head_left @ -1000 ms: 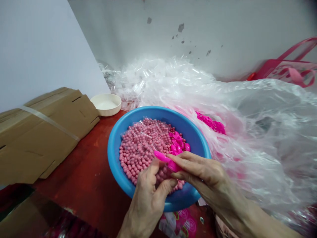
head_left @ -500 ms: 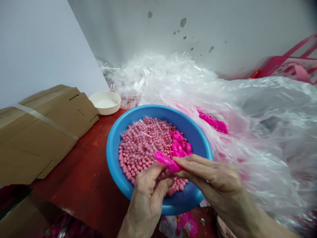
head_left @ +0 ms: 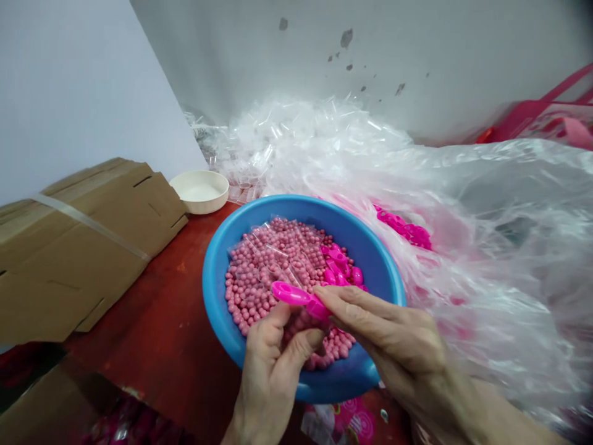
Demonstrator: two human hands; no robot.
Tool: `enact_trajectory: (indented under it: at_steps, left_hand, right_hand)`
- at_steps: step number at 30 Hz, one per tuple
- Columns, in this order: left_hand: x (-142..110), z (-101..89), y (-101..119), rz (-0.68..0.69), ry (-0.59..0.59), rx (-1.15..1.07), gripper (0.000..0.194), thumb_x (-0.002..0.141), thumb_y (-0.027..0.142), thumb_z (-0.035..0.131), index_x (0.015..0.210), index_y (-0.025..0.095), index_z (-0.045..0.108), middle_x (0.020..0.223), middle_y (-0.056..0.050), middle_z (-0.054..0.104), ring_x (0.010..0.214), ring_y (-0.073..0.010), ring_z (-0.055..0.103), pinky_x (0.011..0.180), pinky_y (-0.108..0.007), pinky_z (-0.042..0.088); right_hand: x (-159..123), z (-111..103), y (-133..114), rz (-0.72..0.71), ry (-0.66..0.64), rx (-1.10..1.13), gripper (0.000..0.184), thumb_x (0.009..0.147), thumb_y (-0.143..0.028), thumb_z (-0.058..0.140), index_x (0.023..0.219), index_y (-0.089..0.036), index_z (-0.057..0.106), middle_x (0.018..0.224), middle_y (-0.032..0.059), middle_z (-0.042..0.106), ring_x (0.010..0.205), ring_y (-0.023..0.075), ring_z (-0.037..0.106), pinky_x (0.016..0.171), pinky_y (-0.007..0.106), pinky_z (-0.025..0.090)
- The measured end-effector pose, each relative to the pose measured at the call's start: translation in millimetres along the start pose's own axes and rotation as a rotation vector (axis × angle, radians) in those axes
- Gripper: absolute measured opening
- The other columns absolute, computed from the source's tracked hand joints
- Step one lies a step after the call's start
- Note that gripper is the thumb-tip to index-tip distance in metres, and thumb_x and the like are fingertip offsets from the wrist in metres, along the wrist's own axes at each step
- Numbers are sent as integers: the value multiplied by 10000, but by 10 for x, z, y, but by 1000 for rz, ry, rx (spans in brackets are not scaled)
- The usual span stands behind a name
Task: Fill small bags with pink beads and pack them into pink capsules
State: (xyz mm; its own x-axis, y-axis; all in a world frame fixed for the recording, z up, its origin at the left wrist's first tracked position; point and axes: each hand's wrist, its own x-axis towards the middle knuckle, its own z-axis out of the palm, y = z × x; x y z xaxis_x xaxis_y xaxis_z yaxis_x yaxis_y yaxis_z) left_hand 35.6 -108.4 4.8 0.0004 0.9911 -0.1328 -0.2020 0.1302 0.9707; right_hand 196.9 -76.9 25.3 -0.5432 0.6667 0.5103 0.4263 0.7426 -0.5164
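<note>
My right hand (head_left: 393, 334) pinches a bright pink plastic piece (head_left: 294, 293) with a rounded, hollow end that points left. Below it, my left hand (head_left: 269, 371) is closed around what looks like a clear tube (head_left: 301, 324) with pink beads in it, partly hidden by my fingers. The pink piece meets the tube's upper end. Both hands are over the near side of a blue basin (head_left: 211, 272). Pink round beads (head_left: 238, 309) fill it, with several clear tubes (head_left: 271, 253) lying on them. More pink plastic pieces (head_left: 340, 266) sit at the basin's right side.
Left of the basin, strapped flat cardboard (head_left: 106, 241) lies on the red table (head_left: 180, 296). A white round dish (head_left: 201, 198) stands behind. Clear plastic tubes (head_left: 296, 130) are heaped by the wall, and a large clear bag (head_left: 500, 247) spreads along the right, with pink pieces (head_left: 405, 228) inside.
The pink piece has turned and shifted slightly left, its rounded end now lying flatter. My right hand has moved a little left over the left hand. The view has shifted slightly.
</note>
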Motion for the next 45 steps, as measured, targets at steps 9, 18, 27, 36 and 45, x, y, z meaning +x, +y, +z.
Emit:
enact_trajectory:
  at_steps: [9,18,27,36,45]
  left_hand:
    - [53,40,-104,-85,42,113,194,741,137,657,920,200,700,792,-3,678,780,-177,624,723,-261,515]
    - [56,9,4,-140,-161,-54,145,783,146,642,895,209,708,696,42,654,629,-88,569,579,-156,449]
    - [51,28,-2,-75,-100,95,58,764,144,647,792,183,680,660,37,634,588,-92,549,524,-159,426]
    - [64,51,-55,-46,-39,174,130,787,159,637,869,218,720,767,22,697,741,-150,623,701,-228,463]
    - [96,-55,28,-136,-294,-183,291,880,343,569,1126,233,679,995,-44,713,958,-186,627,869,-280,481]
  right_hand:
    - [-141,65,59,0,17,-142,625,884,-30,378,1434,-318,304,1208,32,640,1023,185,655,803,237,589]
    - [58,-99,79,-29,-21,97,413,866,-13,471,1170,-247,623,1014,36,708,876,120,686,737,166,563]
    - [146,-147,111,3,-37,-135,247,946,-224,443,981,-184,684,788,59,695,708,147,664,628,227,530]
    - [200,-130,73,-51,-65,-96,215,950,-201,419,895,-189,626,720,39,677,602,142,639,548,223,503]
    - [211,-152,134,363,68,300,95,842,-233,615,922,-219,664,810,-3,671,738,127,626,677,213,513]
